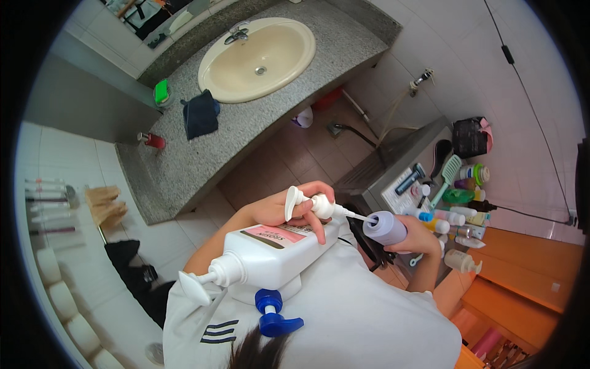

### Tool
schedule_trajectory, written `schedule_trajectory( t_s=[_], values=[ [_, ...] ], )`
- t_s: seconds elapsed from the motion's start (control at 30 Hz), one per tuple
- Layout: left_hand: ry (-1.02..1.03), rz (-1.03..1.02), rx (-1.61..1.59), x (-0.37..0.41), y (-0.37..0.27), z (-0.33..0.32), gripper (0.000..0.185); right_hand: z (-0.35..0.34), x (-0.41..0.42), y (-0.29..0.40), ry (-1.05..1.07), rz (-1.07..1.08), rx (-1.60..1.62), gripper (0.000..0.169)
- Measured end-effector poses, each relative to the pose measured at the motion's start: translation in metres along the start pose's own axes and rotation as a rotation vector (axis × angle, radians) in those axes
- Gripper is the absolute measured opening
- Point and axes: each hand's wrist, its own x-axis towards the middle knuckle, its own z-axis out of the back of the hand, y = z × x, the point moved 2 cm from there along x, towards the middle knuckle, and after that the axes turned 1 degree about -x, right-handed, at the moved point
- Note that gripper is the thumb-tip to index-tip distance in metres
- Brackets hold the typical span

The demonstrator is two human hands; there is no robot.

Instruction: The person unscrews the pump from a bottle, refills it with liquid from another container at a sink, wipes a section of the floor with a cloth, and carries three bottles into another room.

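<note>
My left hand (288, 207) grips a loose white pump head (323, 206) between its fingers. Its thin dip tube points right, with the end at the open mouth of a lavender bottle (386, 229). That bottle lies tilted in my right hand (420, 237), its neck facing the pump. A large white pump bottle (272, 251) with a pink label rests along my left forearm, against my white shirt (359, 304). Below it shows a blue pump top (273, 313); the container under it is mostly hidden.
Ahead is a granite counter (258, 124) with a cream basin (281, 60), a dark cloth (200, 115), green soap (161, 91) and a red bottle (152, 140). At right, a grey cabinet (368, 184) carries several bottles, a black brush (441, 157) and a green comb (449, 173).
</note>
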Motion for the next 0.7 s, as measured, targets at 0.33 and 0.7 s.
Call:
schedule_trajectory(
  t_s=[0.33, 0.7],
  values=[
    [-0.114, -0.032, -0.083, -0.011, -0.097, 0.113, 0.046, 0.126, 0.076, 0.052, -0.302, -0.093, -0.049, 0.055],
    [-0.174, -0.133, -0.016, 0.014, -0.195, 0.220, 0.046, 0.211, 0.275, 0.261, -0.627, 0.962, 0.217, 0.043]
  ],
)
